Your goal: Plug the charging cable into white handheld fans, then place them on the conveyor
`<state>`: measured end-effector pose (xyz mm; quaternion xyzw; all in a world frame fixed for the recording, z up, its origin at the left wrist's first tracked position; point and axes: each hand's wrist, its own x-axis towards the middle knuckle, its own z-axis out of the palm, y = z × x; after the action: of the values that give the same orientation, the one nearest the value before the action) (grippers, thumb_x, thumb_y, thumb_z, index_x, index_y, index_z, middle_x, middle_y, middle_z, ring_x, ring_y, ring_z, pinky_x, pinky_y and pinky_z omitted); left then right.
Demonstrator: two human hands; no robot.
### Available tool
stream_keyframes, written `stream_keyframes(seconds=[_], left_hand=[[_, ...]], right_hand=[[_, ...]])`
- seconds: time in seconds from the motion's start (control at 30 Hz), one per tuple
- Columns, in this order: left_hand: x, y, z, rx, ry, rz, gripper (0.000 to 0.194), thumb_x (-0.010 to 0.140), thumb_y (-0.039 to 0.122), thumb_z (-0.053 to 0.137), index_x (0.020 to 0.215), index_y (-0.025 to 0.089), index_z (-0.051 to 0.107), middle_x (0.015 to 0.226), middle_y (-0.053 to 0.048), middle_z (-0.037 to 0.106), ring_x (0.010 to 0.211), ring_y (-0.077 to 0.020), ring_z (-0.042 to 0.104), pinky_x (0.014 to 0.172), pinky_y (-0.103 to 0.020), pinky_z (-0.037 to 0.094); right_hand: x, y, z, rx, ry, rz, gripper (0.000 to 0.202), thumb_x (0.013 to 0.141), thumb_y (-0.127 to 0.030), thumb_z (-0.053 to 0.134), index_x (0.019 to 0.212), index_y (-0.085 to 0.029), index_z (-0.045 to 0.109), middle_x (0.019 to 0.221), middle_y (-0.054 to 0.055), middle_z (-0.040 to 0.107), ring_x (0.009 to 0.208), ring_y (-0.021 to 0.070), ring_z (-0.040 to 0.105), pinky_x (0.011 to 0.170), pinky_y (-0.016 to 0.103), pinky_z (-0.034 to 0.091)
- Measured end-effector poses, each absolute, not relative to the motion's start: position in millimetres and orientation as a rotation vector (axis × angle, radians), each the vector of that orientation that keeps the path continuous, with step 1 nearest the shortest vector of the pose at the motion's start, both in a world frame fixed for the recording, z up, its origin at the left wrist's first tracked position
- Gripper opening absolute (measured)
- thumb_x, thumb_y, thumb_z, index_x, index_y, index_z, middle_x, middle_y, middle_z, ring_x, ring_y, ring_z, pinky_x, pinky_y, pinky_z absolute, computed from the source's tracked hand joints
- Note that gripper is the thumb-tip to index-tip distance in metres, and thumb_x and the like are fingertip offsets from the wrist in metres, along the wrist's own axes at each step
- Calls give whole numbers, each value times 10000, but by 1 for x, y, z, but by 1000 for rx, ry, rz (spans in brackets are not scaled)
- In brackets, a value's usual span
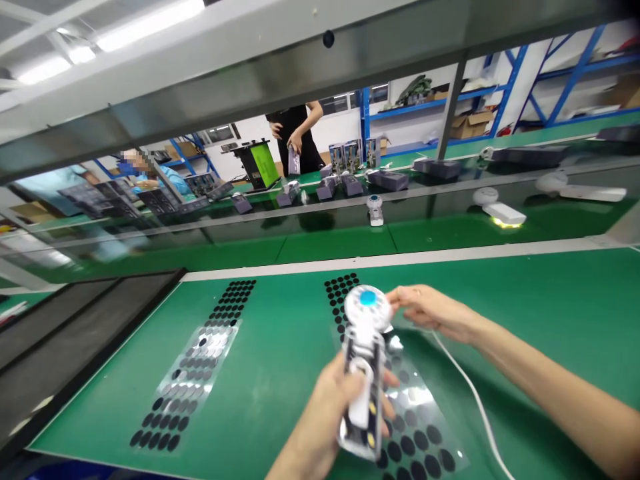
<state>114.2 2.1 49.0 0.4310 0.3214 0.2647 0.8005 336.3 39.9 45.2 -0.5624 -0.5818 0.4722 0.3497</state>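
Observation:
My left hand point(330, 407) is wrapped around the handle of a white handheld device with a round head point(361, 403), held tilted above the green table. A bright blue disc marks the middle of its head, and the handle shows dark and yellowish parts inside. At the right edge of the head, my right hand point(425, 308) has its fingers drawn together; what they pinch is hidden. A white cable point(473, 387) comes out below that hand and curves toward the front. Underneath the device lies a clear sheet of black round stickers point(420, 440).
Another sticker sheet point(175, 400) lies left on the green table point(270, 373), beside a black-edged belt point(90, 320). Beyond the table's pale rim, similar white devices point(500, 208) and dark boxes point(387, 179) sit along a green line. A person point(300, 137) stands behind it.

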Motion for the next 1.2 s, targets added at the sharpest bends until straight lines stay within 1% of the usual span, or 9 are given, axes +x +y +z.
stream_keyframes(seconds=[0.13,0.2,0.33,0.5,0.7,0.87,1.0,1.1,1.2], left_hand=[[126,58,37,825,844,885,417,742,439,620,999,122,534,781,-75,627,620,-148,604,573,-255,506],[135,82,31,853,874,976,424,705,411,664,1008,157,512,807,-45,615,624,-139,593,563,-262,512],[148,102,17,952,917,973,414,705,432,651,981,170,491,798,-18,597,600,-117,571,536,-242,494],[148,99,3,1152,987,912,368,755,413,594,1014,177,480,842,-23,606,651,-126,589,605,-245,485],[148,100,-5,1288,1180,912,372,689,327,661,998,185,511,858,-37,628,752,-169,601,698,-277,477],[144,100,-5,1344,1193,913,396,662,248,666,1013,185,493,900,-39,609,792,-169,586,739,-287,461],[138,95,0,1320,1071,884,405,682,262,641,1043,183,474,911,-39,601,794,-166,580,747,-291,457],[135,85,2,1286,992,890,441,694,284,632,1089,192,457,933,-38,597,817,-171,576,757,-294,454],[134,76,6,1280,950,893,448,696,282,627,1102,200,457,958,-35,588,841,-175,562,775,-295,444]], right_hand=[[335,68,21,-1551,-1657,893,133,801,-235,488,706,-186,567,717,16,585,660,166,520,615,284,382],[328,75,12,-1560,-1774,803,145,795,-143,484,697,-191,579,771,31,613,775,201,551,724,319,385],[314,82,5,-1603,-1932,670,175,808,-59,464,807,-175,595,870,67,604,833,223,561,745,323,390],[312,91,4,-1651,-2017,612,148,794,-43,481,790,-174,548,822,59,580,747,215,552,655,302,384],[309,83,-4,-1598,-2011,602,158,771,-58,457,725,-209,456,744,20,529,665,193,510,602,295,356],[312,66,6,-1526,-1892,599,122,846,-187,384,743,-225,436,710,2,523,624,181,491,593,297,366],[313,68,37,-1468,-1704,737,125,831,-283,425,731,-223,471,688,-12,539,609,166,492,557,274,375],[301,64,55,-1345,-1667,822,106,823,-250,439,741,-220,499,708,-14,561,622,156,495,566,268,374],[286,57,59,-1288,-1799,696,133,853,-175,394,759,-220,478,732,-14,556,606,144,484,560,268,361]])
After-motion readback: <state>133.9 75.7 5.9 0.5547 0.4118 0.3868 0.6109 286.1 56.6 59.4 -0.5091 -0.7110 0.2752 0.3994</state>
